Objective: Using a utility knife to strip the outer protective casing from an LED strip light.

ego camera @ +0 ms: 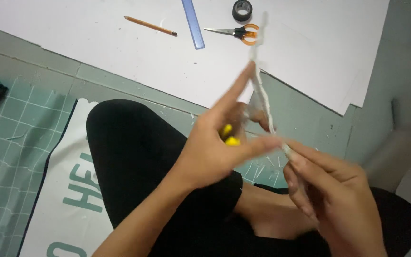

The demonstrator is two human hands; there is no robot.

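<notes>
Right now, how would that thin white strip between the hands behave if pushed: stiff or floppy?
The white strip looks thin and narrow, so it is probably light and bendy. It stands up from the right hand past the left hand, suggesting some stiffness. Blur hides the detail.

The thin strip [261,97] pinched between both hands looks like white foam or stiff paper, matt with ragged edges, though blur hides detail. A small yellow piece [229,135] by the left hand [215,147] seems glossy plastic. Far off, big white sheets [120,52] look like smooth matt paperboard. The pencil [150,26] is lacquered wood, the ruler [193,24] translucent blue plastic, the scissors [236,32] shiny metal blades with orange plastic handles, the tape roll [242,10] dark and glossy. The green cutting mat [15,138] is matt
</notes>
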